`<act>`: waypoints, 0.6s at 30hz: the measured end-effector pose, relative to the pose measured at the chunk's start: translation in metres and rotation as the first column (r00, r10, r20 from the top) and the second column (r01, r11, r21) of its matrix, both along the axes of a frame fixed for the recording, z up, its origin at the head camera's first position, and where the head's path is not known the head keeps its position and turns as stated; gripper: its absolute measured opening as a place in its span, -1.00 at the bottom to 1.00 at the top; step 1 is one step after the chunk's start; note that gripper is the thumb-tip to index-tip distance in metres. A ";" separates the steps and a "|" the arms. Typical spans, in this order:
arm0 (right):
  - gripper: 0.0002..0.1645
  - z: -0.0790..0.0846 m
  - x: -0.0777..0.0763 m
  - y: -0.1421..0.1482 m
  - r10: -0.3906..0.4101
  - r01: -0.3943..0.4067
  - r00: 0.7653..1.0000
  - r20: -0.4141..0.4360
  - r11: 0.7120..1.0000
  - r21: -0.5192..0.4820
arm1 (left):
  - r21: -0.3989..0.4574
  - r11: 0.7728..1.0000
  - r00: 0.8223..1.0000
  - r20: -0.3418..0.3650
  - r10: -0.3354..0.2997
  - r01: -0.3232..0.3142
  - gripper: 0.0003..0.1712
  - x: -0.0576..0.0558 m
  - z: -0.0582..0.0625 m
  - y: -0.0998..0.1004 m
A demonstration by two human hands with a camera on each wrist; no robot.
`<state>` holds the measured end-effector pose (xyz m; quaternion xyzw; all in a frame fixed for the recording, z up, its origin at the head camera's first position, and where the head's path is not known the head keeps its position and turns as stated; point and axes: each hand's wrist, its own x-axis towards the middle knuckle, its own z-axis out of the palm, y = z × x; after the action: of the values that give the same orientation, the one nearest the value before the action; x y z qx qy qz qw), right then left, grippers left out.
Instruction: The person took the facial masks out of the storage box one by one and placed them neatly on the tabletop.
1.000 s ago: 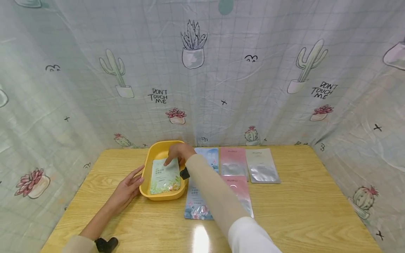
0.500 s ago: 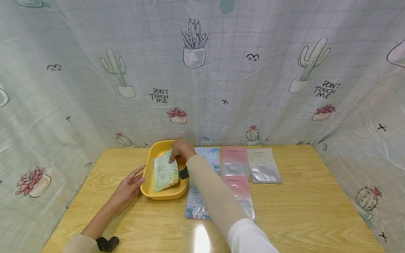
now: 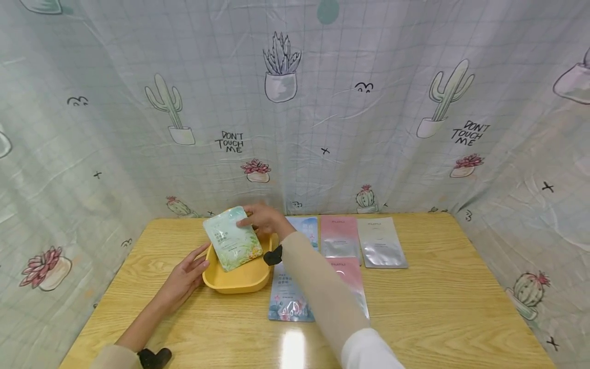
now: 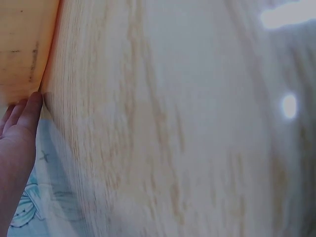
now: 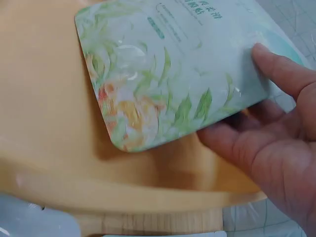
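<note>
My right hand (image 3: 264, 218) pinches a pale green sheet mask packet (image 3: 231, 240) by its right edge, thumb on the printed face and fingers behind. The packet is tilted over the yellow plastic tray (image 3: 237, 285), its upper left corner past the rim. In the right wrist view, leaves and an orange flower decorate the lower part of the packet (image 5: 163, 79), and bare tray floor shows below it. With fingers extended, my left hand (image 3: 184, 275) touches the tray's left outer wall. The left wrist view shows those fingertips (image 4: 33, 101) against the tray side (image 4: 24, 49).
Right of the tray lie two blue packets (image 3: 290, 300), partly under my right forearm. Two pink packets (image 3: 338, 236) and a cream-silver packet (image 3: 382, 243) lie beyond them on the wooden table (image 3: 451, 307). A cactus-print curtain (image 3: 322, 118) hangs behind.
The green packet was flat in the tray; my right hand has lifted it and moved it up, tilting it leftward. My left hand has stayed at the tray's side.
</note>
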<state>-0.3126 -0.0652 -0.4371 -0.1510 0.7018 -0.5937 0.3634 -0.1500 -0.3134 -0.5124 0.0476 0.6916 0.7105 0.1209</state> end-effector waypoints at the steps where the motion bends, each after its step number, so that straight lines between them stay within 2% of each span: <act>1: -0.45 -0.002 0.000 0.001 0.016 -0.017 1.000 -0.019 1.000 -0.008 | -0.001 1.000 1.000 0.001 0.001 -0.001 -0.25 0.000 0.000 0.000; 5: -0.32 -0.006 -0.002 0.003 0.066 -0.068 0.996 -0.053 0.997 -0.036 | 0.000 1.000 1.000 0.000 0.000 0.000 -0.25 0.000 0.001 0.000; 9: -0.50 -0.007 -0.001 0.004 0.077 -0.078 0.997 -0.026 0.996 -0.039 | 0.006 1.000 1.000 0.002 -0.003 0.003 -0.25 0.000 0.001 0.000; 13: -0.73 -0.007 0.002 0.006 0.075 -0.076 0.996 -0.044 0.997 -0.021 | 0.007 1.000 1.000 0.007 -0.004 0.004 -0.24 0.001 0.002 0.001; 18: -0.68 -0.010 0.007 0.010 0.096 -0.100 0.994 -0.054 0.993 -0.063 | -0.002 1.000 1.000 0.003 0.005 -0.005 -0.24 0.002 0.002 0.001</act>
<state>-0.3056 -0.0554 -0.4467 -0.2121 0.6828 -0.5938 0.3690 -0.1482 -0.3121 -0.5107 0.0447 0.6921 0.7103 0.1205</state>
